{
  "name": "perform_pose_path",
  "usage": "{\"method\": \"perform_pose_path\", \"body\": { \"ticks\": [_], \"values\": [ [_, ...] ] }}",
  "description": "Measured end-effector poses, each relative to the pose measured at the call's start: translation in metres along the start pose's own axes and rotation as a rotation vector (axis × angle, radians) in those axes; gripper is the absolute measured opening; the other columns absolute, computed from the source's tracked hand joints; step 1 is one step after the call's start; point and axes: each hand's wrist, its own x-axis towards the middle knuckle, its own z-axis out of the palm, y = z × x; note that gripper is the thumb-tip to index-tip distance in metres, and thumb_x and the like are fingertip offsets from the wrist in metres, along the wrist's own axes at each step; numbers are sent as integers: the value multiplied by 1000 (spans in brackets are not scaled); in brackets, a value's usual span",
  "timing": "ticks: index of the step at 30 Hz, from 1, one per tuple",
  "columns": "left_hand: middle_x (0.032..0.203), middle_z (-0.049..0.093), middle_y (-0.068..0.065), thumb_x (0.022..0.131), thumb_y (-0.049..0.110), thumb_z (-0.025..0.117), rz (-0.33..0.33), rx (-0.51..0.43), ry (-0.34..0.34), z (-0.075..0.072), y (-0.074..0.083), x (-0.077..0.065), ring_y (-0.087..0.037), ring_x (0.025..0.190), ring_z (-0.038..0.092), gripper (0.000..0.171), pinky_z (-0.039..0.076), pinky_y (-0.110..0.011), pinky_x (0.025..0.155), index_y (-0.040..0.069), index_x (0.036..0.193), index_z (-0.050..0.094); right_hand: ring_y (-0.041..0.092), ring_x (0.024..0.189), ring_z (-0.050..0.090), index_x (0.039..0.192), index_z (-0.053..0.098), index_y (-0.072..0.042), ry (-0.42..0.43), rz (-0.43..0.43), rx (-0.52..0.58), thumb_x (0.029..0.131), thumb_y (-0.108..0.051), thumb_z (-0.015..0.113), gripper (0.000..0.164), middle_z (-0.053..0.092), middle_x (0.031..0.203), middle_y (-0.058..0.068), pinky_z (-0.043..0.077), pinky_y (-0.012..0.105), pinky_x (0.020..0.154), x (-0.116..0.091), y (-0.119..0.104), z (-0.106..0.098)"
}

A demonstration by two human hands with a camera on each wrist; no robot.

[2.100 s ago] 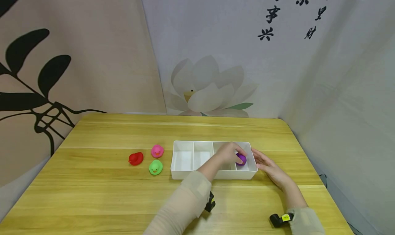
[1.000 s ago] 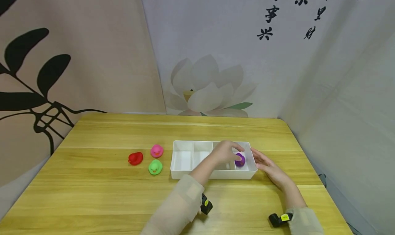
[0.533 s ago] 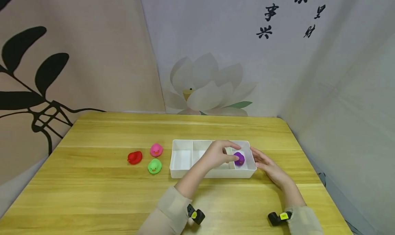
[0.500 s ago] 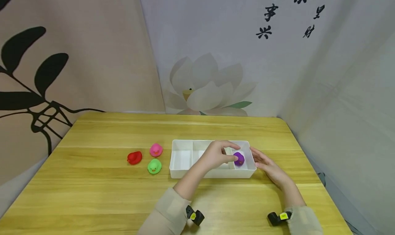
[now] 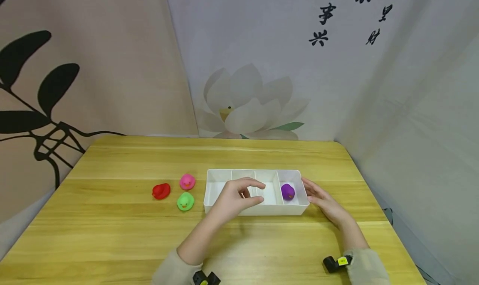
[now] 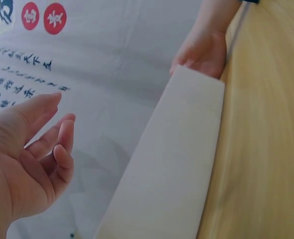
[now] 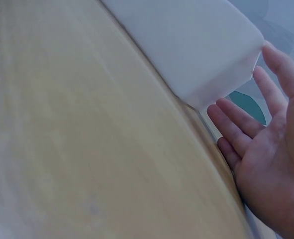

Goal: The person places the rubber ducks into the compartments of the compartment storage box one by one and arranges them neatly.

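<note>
A white box with several compartments [image 5: 275,210] stands on the wooden table. In its far right compartment sits a purple rubber duck [image 5: 287,192]. My left hand [image 5: 233,200] hovers over the front of the box, thumb and forefinger apart, holding nothing; the left wrist view shows the same hand [image 6: 32,159] with loosely bent fingers. My right hand [image 5: 329,204] rests its fingertips against the box's right end, and the right wrist view shows these fingers [image 7: 236,122] fairly straight at the box's corner. Left of the box lie a red duck [image 5: 161,191], a pink duck [image 5: 187,181] and a green duck [image 5: 185,201].
The wooden table [image 5: 112,235] reaches back to a printed curtain [image 5: 262,35] with a lotus and characters. Another curtain [image 5: 423,123] runs along the right side. Black wrist cameras sit at both sleeves.
My left hand has let go of the purple duck in the right compartment and moved left, away from it. My right hand stays at the box's end.
</note>
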Motion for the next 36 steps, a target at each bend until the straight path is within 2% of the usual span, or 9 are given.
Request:
{"method": "perform_pose_path", "body": {
  "ticks": [5, 11, 15, 20, 24, 31, 36],
  "values": [
    [104, 68, 5, 79, 12, 79, -7, 1, 39, -22, -7, -18, -14, 59, 53, 23, 42, -23, 51, 17, 102, 74, 5, 128, 38, 152, 24, -8, -6, -5, 1, 100, -9, 48, 57, 28, 150, 22, 30, 18, 100, 0, 1, -1],
    [102, 68, 1, 79, 9, 79, -46, 17, 96, -46, -13, -33, -16, 60, 53, 23, 42, -23, 51, 15, 100, 74, 4, 128, 38, 152, 22, -6, -19, -25, 3, 100, -7, 45, 56, 22, 150, 30, 30, 17, 99, 0, 0, -1],
    [105, 67, -2, 79, 5, 78, -88, 62, 122, -61, -16, -41, -18, 60, 53, 24, 42, -24, 50, 11, 102, 73, 4, 127, 38, 152, 23, -7, -10, -19, -3, 100, -7, 45, 56, 22, 149, 31, 31, 18, 99, 0, 0, 0],
    [104, 67, -7, 79, 3, 77, -106, 87, 132, -78, -24, -54, -19, 58, 52, 27, 41, -24, 49, 5, 106, 71, 4, 127, 39, 151, 23, -6, 2, -14, 0, 100, -6, 46, 56, 24, 149, 29, 31, 18, 99, 0, 0, 1],
    [104, 67, -4, 79, 11, 79, -124, 107, 139, -93, -30, -67, -17, 62, 54, 29, 43, -25, 52, 9, 106, 72, 5, 127, 39, 151, 23, -6, -7, -21, -3, 100, -7, 46, 56, 23, 149, 31, 31, 18, 99, 0, 1, 0],
    [108, 65, 0, 79, 14, 80, -150, 161, 158, -115, -40, -83, -19, 65, 55, 30, 45, -27, 52, 13, 107, 72, 6, 128, 37, 152, 22, -6, -11, -19, -6, 100, -7, 45, 56, 21, 150, 31, 30, 17, 99, -1, 1, -1],
    [109, 65, -8, 80, 14, 79, -143, 140, 164, -128, -47, -93, -18, 68, 55, 31, 45, -26, 51, 9, 109, 70, 5, 127, 38, 152, 23, -7, -4, -11, -11, 100, -7, 46, 56, 22, 150, 30, 31, 17, 99, -1, 0, -1]
  ]
}}
